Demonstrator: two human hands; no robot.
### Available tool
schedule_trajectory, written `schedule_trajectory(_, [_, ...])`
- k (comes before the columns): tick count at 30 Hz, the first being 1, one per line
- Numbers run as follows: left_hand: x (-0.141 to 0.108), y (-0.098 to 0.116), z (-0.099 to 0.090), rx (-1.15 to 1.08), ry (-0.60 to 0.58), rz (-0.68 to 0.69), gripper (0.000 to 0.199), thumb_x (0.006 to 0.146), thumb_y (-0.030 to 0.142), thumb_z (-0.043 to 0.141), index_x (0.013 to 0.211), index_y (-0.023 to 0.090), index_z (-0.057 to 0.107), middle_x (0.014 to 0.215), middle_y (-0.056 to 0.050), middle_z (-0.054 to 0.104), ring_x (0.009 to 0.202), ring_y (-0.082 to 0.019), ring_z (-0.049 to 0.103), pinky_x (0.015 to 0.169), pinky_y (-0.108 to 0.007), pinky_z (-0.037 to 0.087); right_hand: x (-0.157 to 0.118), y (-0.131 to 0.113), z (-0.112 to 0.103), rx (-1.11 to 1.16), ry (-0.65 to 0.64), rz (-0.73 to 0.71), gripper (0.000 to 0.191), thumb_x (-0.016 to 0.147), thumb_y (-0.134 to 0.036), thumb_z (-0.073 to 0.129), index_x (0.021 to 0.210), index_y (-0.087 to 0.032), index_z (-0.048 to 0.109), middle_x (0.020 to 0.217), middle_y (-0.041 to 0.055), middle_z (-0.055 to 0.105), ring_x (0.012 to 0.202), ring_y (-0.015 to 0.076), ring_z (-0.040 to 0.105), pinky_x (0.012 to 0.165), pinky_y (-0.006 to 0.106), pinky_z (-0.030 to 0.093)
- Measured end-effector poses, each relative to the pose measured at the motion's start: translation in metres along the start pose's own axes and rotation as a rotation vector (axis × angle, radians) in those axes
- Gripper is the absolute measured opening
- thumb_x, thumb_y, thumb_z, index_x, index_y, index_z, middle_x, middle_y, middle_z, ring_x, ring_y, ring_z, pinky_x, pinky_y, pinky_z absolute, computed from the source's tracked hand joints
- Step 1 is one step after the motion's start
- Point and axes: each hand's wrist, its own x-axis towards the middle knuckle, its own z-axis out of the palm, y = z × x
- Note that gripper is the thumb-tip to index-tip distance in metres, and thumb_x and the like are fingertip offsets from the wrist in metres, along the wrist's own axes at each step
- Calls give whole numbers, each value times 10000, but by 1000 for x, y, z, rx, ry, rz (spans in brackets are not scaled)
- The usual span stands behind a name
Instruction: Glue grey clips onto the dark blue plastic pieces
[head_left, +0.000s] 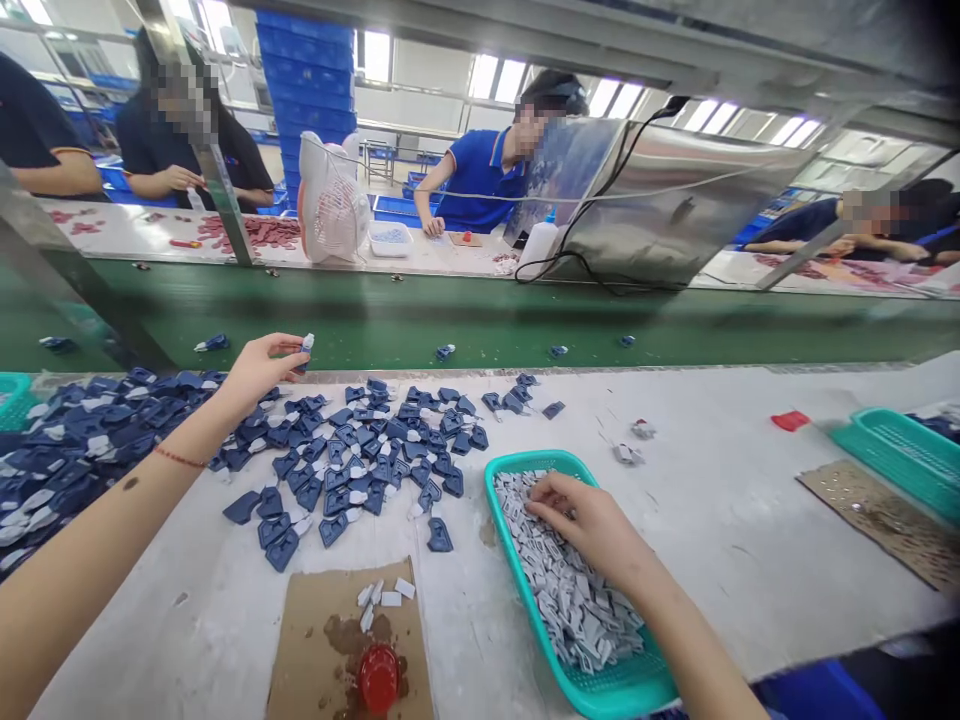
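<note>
My left hand [271, 362] reaches to the near edge of the green belt, with a small blue plastic piece with a white tip [307, 346] pinched between thumb and fingers. Below it spreads a heap of similar dark blue pieces [375, 450], many with white parts attached. My right hand [574, 510] is in a turquoise basket [517, 570], its fingers curled together at the surface of many small light grey plastic parts [577, 610]. Whatever is between those fingertips is hidden.
On a cardboard sheet [300, 650] stand a red cap [379, 677] and several loose white pieces [390, 599]. The green belt [375, 310] carries scattered blue pieces. Another turquoise basket [900, 450] stands at right. Co-workers, one in a blue shirt [480, 165], sit across the belt.
</note>
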Motion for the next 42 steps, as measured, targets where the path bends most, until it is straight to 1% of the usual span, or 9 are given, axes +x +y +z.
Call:
schedule_trajectory(6, [-91,-2,-7,-255,-60,-117,456,625,363,806,1013,170,666,1050,-89,736,723,-162,703,678,-282,613,-11,-5,1,134,101,65,249,825,-462,648,769,-220,657,813,81,745,797,271,707,749,373,554])
schedule_trajectory(10, [-154,-10,-8,-443,-167,-266,470,628,375,853,984,190,609,988,-78,766,708,-174,729,654,-265,608,-33,-32,8,258,136,115,332,833,-547,639,822,-215,652,780,70,728,748,245,699,708,349,563])
schedule_trajectory(14, [-214,-25,0,-530,-279,-352,485,665,432,859,978,191,578,988,-97,785,674,-158,725,583,-215,565,-60,-79,42,543,-120,224,316,789,-515,721,771,-201,695,683,37,696,665,198,658,667,311,535])
schedule_trajectory(16, [-238,-35,4,-546,-278,-377,507,676,446,856,1026,185,599,1015,-109,784,661,-153,720,579,-216,560,-70,-98,66,660,-258,284,308,737,-493,770,712,-195,695,625,7,662,601,165,610,641,295,508])
schedule_trajectory(19, [-264,-49,9,-578,-247,-416,539,707,458,837,1128,183,644,1076,-123,773,724,-169,735,639,-240,585,-79,-113,97,776,-340,365,316,678,-473,811,647,-187,680,591,-17,640,549,131,554,604,271,470])
schedule_trajectory(26, [-296,-50,11,-684,-176,-426,353,782,424,782,1061,216,724,1209,-93,727,958,-209,721,746,-258,605,-84,-115,120,795,-328,432,310,677,-439,820,620,-178,662,578,-16,654,537,123,552,603,263,443])
schedule_trajectory(33, [-301,-53,12,-718,-145,-471,308,704,376,856,851,194,655,933,-48,776,617,-131,703,537,-194,536,-86,-111,124,795,-300,441,311,679,-443,830,644,-175,677,597,-11,667,532,123,560,596,262,447])
schedule_trajectory(39, [-308,-62,19,-706,-127,-224,167,747,228,822,822,214,674,968,-63,786,930,-213,747,741,-252,608,-92,-129,115,904,-282,414,314,688,-455,846,667,-176,703,637,2,676,620,140,590,669,265,477])
schedule_trajectory(42, [-313,-60,23,-658,-71,-60,140,774,167,792,823,228,676,980,-55,774,975,-211,739,777,-263,618,-96,-143,112,1009,-266,394,292,679,-429,867,663,-183,711,723,9,692,667,143,610,708,265,490])
